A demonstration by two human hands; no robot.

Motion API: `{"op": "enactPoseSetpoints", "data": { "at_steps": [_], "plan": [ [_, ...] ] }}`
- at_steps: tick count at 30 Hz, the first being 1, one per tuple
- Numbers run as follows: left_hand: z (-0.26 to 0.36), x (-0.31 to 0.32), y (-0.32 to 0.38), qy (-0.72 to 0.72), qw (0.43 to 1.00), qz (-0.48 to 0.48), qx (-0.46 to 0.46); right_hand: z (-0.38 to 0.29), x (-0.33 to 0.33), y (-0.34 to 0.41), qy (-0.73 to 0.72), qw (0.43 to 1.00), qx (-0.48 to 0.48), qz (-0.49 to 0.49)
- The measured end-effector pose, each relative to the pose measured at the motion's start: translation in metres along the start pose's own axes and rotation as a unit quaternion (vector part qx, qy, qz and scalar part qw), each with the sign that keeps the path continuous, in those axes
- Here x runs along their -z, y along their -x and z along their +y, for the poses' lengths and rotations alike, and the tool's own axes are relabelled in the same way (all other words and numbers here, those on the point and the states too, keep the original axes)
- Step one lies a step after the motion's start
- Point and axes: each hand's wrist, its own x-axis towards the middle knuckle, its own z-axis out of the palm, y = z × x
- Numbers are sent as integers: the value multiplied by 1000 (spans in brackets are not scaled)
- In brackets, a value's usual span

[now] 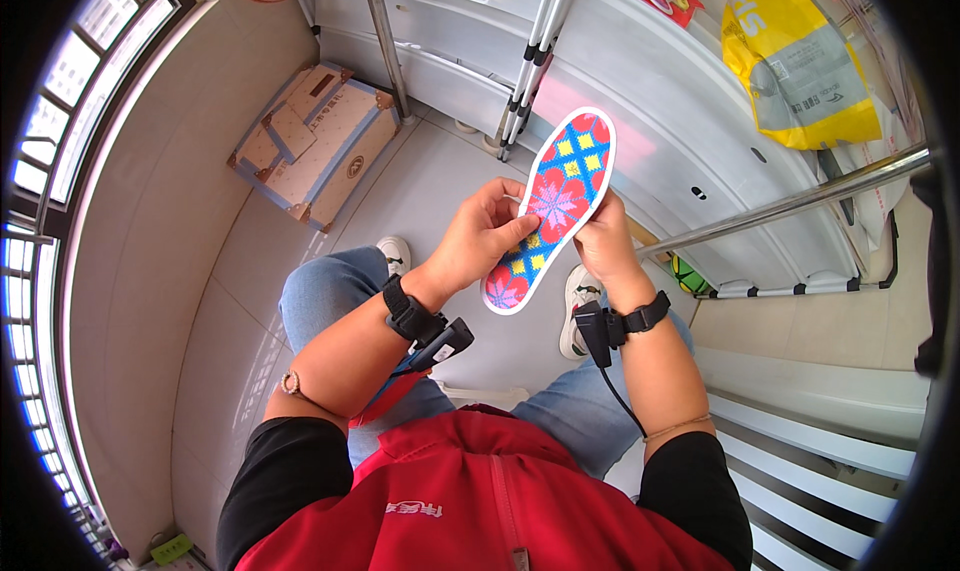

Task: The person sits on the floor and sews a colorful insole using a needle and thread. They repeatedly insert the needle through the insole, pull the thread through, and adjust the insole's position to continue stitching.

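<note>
An embroidered shoe insole [555, 203] with a white edge and a red, blue, yellow and pink pattern is held up in front of my knees, tilted with its wider end up and to the right. My left hand [491, 230] grips its left edge near the middle, the thumb lying on the patterned face. On the opposite edge my right hand [604, 237] holds it, with most of its fingers hidden behind the insole. A black strap with a small device sits on each wrist. Whether a needle or thread is in either hand cannot be told.
A cardboard box [315, 143] stands on the tiled floor by the wall. White panels and folded metal poles [529, 68] are ahead, a yellow plastic bag [802, 68] at upper right. A metal rail [787, 200] crosses the right side, above a green ball [686, 275]. White slats [810, 488] lie lower right.
</note>
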Motion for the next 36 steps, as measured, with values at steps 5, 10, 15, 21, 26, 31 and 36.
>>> {"op": "enactPoseSetpoints", "data": {
  "at_steps": [5,10,15,21,26,31,36],
  "plan": [
    [0,0,-2,34,998,26,35,-6,10,-9,70,993,21,91],
    [-6,-2,-4,-31,998,48,36,-21,11,-3,424,832,341,109],
    [-19,-4,-4,-51,997,41,-27,-12,-12,1,501,776,383,-22],
    [-28,0,-8,21,998,42,31,-11,-21,1,434,779,452,-8],
    [-33,9,-10,-1,998,65,24,-9,-26,7,0,981,193,-29],
    [-43,23,-21,-81,985,155,11,-24,6,7,-148,977,152,20],
    [-56,37,-24,-193,952,236,-10,-54,53,6,-190,948,226,119]
  ]
}}
